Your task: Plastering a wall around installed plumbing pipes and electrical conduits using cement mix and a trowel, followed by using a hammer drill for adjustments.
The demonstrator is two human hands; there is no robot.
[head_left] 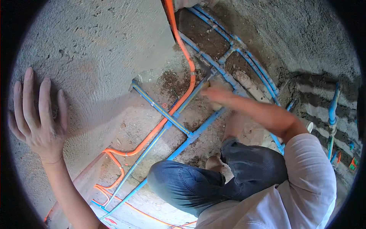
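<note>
The pipework on the floor (131, 131) looks largely in place: the long blue pipe (181, 149) and the short yellow-striped branch pipe (161, 110) meet at a joint, and the orange conduit (154, 132) runs across them with bends and clips already fitted. What seems unfinished is the ground around them, where a dark patch of loose soil (171, 82) and scattered crumbs lie uncovered beside the pipes; how much of the present handwork is done cannot be told from this view. The right hand (218, 94), blurred, appears curled around the handle of a dark-bladed hand tool (204, 67), possibly a trowel, though the handle is mostly hidden. The tool reaches out beyond the fingers, away from the body, its blade in the gap between the orange conduit and the upper blue pipes (225, 74); whether its tip touches the ground is unclear. The left hand (44, 118) is well apart from the right and from the tool, its fingers spread and holding nothing, and seems to be braced against the rough grey wall (95, 45). The grey-white wide pipe (249, 84) lies near the right hand, just beyond the forearm.
</note>
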